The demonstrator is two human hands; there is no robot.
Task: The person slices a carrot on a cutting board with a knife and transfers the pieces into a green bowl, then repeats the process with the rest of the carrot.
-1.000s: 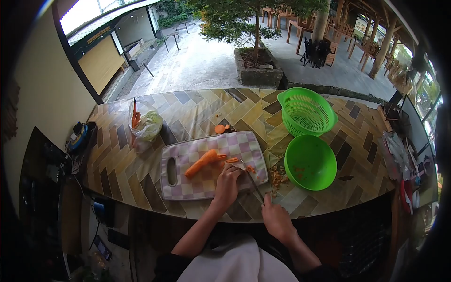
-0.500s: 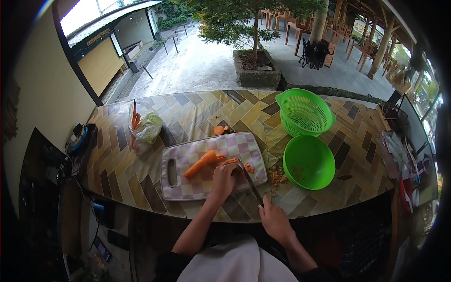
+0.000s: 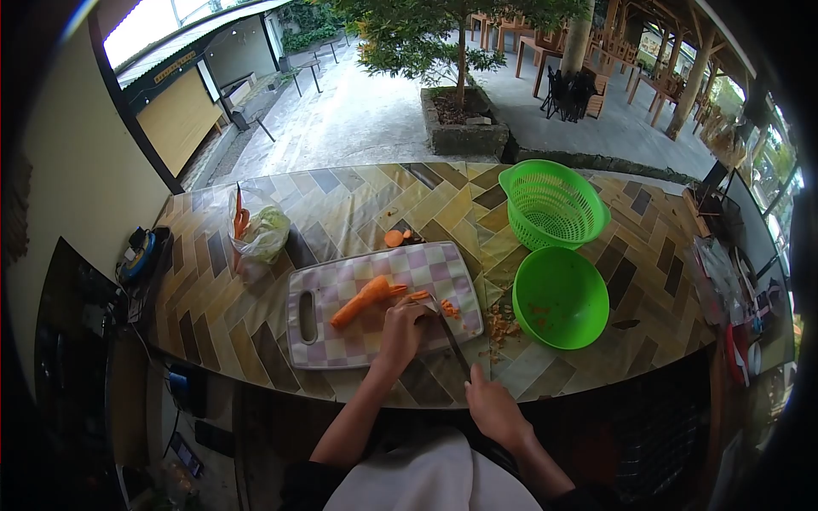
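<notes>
"On the wood-patterned table (image 3: 230, 298), what sort of board was that?"

"A cutting board (image 3: 345, 349), flat and round-cornered, checked in lilac and cream, with a slot cut through its left end. The carrot (image 3: 360, 305) lay on it, smooth and tapering, its right end split into thin prongs."

"And the hands?"

"The right hand (image 3: 492, 409) was wrapped round the handle of a knife (image 3: 452, 337), mostly hiding it, while the narrow blade slanted up over the board. The left hand (image 3: 401, 329) was bent down beside the blade, fingertips by some thin carrot strips (image 3: 418, 295). Whether they pinched one I couldn't tell; the hand covered it."

"Anything cut up?"

"Small orange pieces (image 3: 450, 308) sat right of the blade. Past the board's far edge lay a round carrot slice (image 3: 393, 238)."

"What did the containers hold?"

"The glossy green bowl (image 3: 575, 281) had orange bits in the bottom. Just behind it stood a green colander (image 3: 554, 204), its walls pierced all over. Off to the left, a crinkled clear plastic bag (image 3: 256, 249) held something pale green, leafy perhaps, with an orange tip poking out."

"The rest?"

"Curly scraps (image 3: 503, 325) were strewn between board and bowl. The jumble at the far right was too blurred to name."
</notes>
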